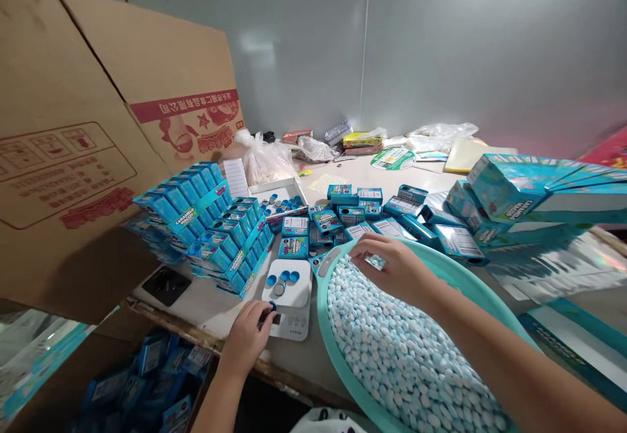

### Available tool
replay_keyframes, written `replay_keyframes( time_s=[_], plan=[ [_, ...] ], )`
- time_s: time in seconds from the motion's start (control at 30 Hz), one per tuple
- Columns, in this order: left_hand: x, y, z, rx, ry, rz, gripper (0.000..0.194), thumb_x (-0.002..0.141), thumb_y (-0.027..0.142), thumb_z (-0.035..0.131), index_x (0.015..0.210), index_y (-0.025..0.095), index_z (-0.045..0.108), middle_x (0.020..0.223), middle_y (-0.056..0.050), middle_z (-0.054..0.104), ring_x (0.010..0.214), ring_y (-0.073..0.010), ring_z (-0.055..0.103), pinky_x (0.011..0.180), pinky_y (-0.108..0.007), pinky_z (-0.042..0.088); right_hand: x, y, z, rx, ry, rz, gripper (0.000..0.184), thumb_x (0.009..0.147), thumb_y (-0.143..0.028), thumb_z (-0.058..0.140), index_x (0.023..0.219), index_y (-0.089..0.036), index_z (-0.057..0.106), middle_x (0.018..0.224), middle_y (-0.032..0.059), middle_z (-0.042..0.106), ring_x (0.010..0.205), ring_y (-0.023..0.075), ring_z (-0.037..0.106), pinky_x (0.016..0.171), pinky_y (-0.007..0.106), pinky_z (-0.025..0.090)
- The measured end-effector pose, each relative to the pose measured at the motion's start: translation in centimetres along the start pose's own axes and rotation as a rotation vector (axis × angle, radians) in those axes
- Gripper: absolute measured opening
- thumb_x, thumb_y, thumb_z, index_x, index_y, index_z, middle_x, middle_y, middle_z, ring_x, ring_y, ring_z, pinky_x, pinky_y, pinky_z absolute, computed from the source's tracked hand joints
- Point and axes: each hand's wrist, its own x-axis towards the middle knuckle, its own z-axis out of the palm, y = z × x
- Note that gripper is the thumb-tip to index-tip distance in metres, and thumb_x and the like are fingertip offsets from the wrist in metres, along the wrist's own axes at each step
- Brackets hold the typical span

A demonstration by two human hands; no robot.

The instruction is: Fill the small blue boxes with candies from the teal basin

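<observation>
My left hand (245, 336) grips a small blue cap (272, 306) at the edge of a white digital scale (289, 320). The scale's top carries several blue caps and a small metal tin. My right hand (392, 270) hovers over the far rim of a mint-green basin (337, 309), its fingers apart and curved. The basin is heaped with small blue-and-white tablets (401, 348). I see nothing held in my right hand, though its fingertips sit close to the tablets.
Stacks of blue candy boxes (206, 224) stand left of the scale, and more lie beyond the basin. A white tray (279, 201) holds caps and tins. A cardboard sheet (88, 132) looms at left, above a carton of blue boxes (142, 381). Plastic bags lie along the wall.
</observation>
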Motion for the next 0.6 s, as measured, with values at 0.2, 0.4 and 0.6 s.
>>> replay_keyframes(
  time_s=[0.2,0.4,0.6],
  plan=[
    [-0.1,-0.5,-0.4,0.050,0.071,0.063,0.016,0.096,0.018,0.057,0.105,0.019,0.069,0.091,-0.007,0.067,0.087,-0.0184,0.067,0.083,-0.031,0.056,-0.2,0.9,0.9,-0.040,0.006,0.078,0.028,0.092,-0.023,0.061,0.120,-0.023,0.065,0.092,0.0039,0.072,0.079,0.0169,0.069,0.071,0.029,0.055],
    [0.2,-0.7,1.3,0.112,0.019,0.020,0.022,0.097,0.023,0.056,0.111,0.016,0.071,0.093,-0.010,0.065,0.086,-0.0198,0.067,0.079,-0.032,0.058,-0.2,1.0,1.1,-0.049,-0.038,0.104,0.027,0.093,-0.027,0.061,0.119,-0.024,0.065,0.098,0.0048,0.073,0.082,0.0175,0.069,0.073,0.030,0.055],
    [2.2,0.2,-3.5,0.256,0.158,0.226,0.018,0.094,0.016,0.061,0.110,0.017,0.069,0.107,-0.010,0.072,0.100,-0.0203,0.069,0.094,-0.033,0.054,-0.3,1.2,1.2,-0.028,-0.009,0.106,0.034,0.094,-0.028,0.058,0.128,-0.024,0.058,0.089,0.0033,0.070,0.080,0.0178,0.066,0.074,0.032,0.055]
  ],
)
